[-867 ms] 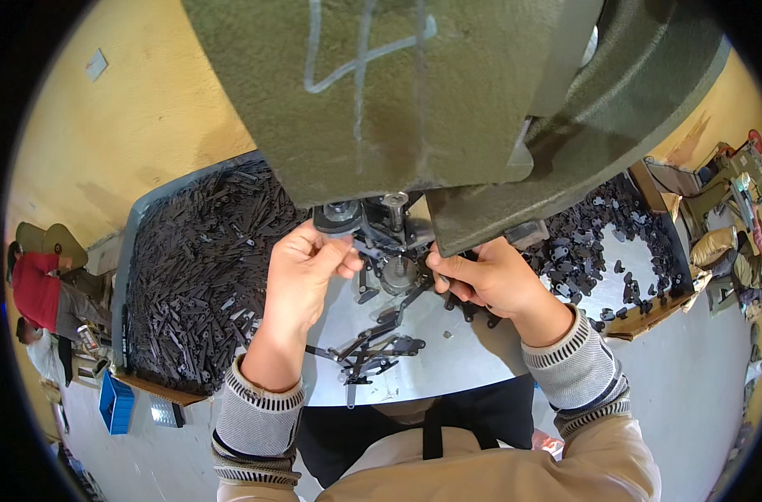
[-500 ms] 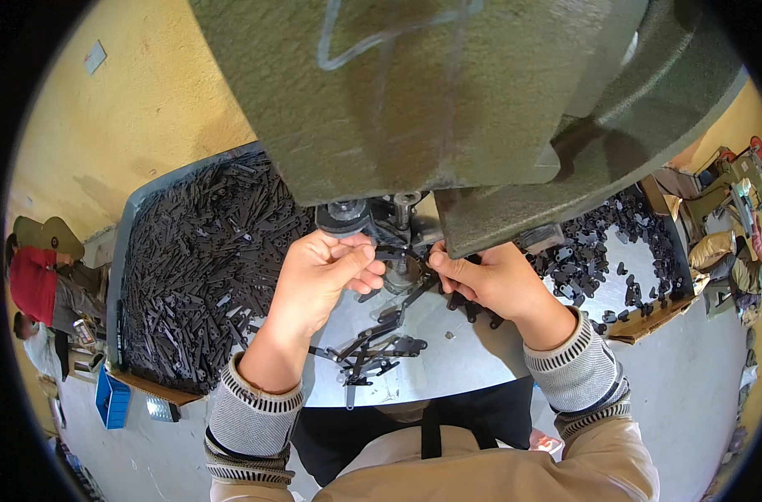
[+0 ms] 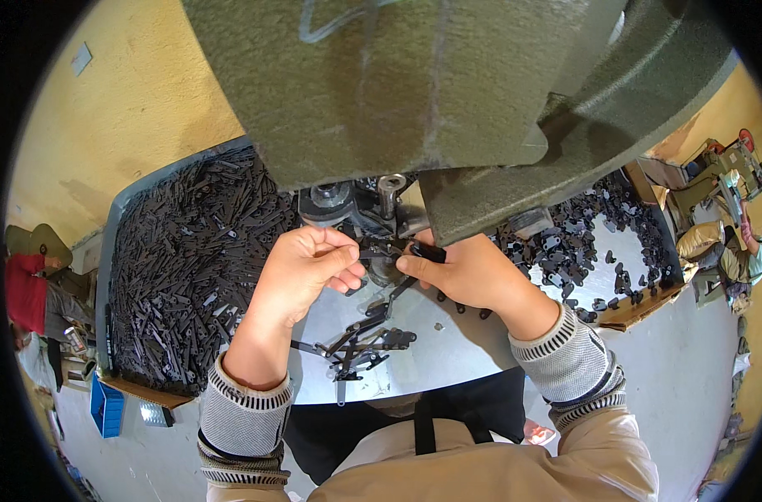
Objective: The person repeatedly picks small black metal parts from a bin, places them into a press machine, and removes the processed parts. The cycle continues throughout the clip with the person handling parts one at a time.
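Observation:
Under the big green machine, my left hand (image 3: pixel 310 266) is closed in a pinch on one end of a dark metal link strip (image 3: pixel 374 250). My right hand (image 3: pixel 464 272) is closed too, its thumb and fingers on a black metal plate (image 3: pixel 427 251) that meets the strip. Just beyond the fingers stand the machine's round metal parts (image 3: pixel 391 192). A chain of joined black links (image 3: pixel 356 343) trails from near my hands toward the table's front edge. My fingers partly hide the joint between the pieces.
Black strips (image 3: pixel 180 268) fill a wide tray on the left. Small black plates (image 3: pixel 565 251) lie scattered in a cardboard-edged area on the right. The green machine body (image 3: pixel 397 92) hangs low over the hands. A blue crate (image 3: pixel 106 408) and a person in red (image 3: pixel 25 289) are at far left.
The whole view has shifted slightly. My right hand has turned a little, and a black plate now shows above its thumb. My left hand keeps its pinch.

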### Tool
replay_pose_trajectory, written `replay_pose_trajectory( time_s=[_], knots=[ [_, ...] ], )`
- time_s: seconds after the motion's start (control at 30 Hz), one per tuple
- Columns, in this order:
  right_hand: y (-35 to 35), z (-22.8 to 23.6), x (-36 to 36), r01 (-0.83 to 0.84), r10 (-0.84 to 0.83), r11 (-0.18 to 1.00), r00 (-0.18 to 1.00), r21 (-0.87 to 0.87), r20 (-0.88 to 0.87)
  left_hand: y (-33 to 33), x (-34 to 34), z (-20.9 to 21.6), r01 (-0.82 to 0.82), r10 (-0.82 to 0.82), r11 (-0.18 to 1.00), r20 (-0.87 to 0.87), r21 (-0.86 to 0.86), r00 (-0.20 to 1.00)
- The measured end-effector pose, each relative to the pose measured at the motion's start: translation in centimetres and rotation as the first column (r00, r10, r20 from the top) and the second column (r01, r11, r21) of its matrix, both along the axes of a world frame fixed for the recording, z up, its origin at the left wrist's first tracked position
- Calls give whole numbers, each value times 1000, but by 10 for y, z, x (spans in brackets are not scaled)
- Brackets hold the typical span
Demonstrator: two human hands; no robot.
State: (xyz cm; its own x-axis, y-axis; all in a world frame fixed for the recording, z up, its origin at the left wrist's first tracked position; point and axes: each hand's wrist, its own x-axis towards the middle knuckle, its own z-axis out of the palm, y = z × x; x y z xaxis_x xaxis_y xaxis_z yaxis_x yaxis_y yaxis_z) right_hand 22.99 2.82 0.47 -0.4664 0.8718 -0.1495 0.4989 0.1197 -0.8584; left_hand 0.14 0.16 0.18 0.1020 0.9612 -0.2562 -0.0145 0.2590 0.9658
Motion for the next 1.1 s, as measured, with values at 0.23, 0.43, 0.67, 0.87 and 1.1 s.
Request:
replay_pose_trajectory(
  time_s=[0.23,0.43,0.67,0.87,1.1],
  knots=[
    [-14,12,43,-169,155,900,986,401,67,2,-2,-2,11,-11,1000,-7,2,1000],
    [-22,4,53,-317,191,803,939,505,287,0,-1,0,-15,15,1000,-8,-17,1000],
    [-11,14,40,-220,222,932,975,289,29,0,-10,1,-36,20,992,131,120,991],
    [8,14,-2,-70,139,838,986,542,-88,-1,-17,10,-228,178,930,190,287,965],
    [15,23,-8,-195,130,830,979,522,160,-2,-11,9,-241,226,923,85,299,970]
  ],
)
